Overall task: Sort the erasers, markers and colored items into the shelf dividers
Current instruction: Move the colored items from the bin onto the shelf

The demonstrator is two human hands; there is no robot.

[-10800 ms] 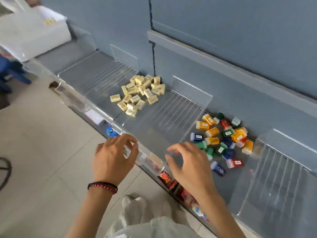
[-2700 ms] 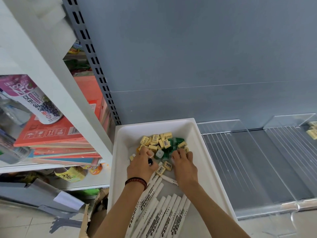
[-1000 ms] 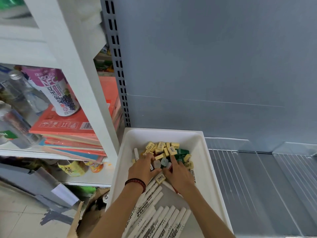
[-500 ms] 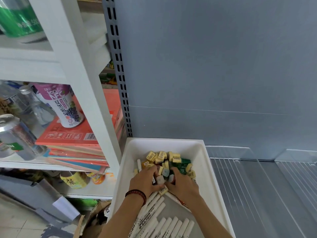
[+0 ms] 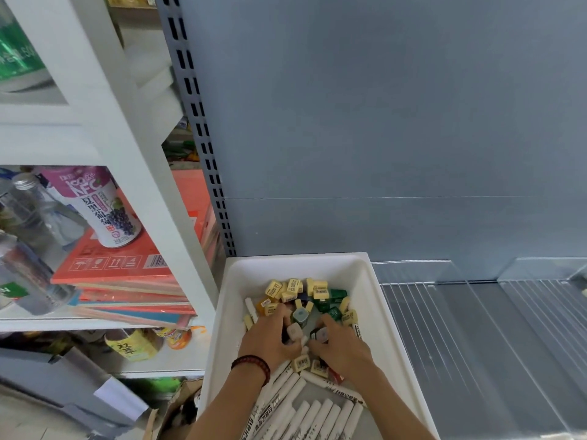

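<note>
Both hands are deep in the white bin (image 5: 295, 265), which sits at the left end of the grey shelf (image 5: 492, 344), tight against the back panel and just beside the slotted upright (image 5: 203, 147). The left hand (image 5: 270, 339), with a beaded bracelet (image 5: 252, 365) at the wrist, and the right hand (image 5: 341, 344) come in from either side, fingers curled inward and cupping a clump of small capped pieces (image 5: 300, 315) in the middle of the bin. Toward the bin's far end lies a heap of yellow erasers (image 5: 293, 287), with green pieces (image 5: 336, 295) mixed in on the right side of the heap. White markers (image 5: 314, 414) lie side by side along the near end, partly under the forearms. To the right of the bin, clear dividers (image 5: 416, 271) stand upright on the shelf. Over on the left, a neighbouring white rack holds a purple juice can (image 5: 101, 211) standing on a stack of red flat cartons (image 5: 127, 271).
</note>
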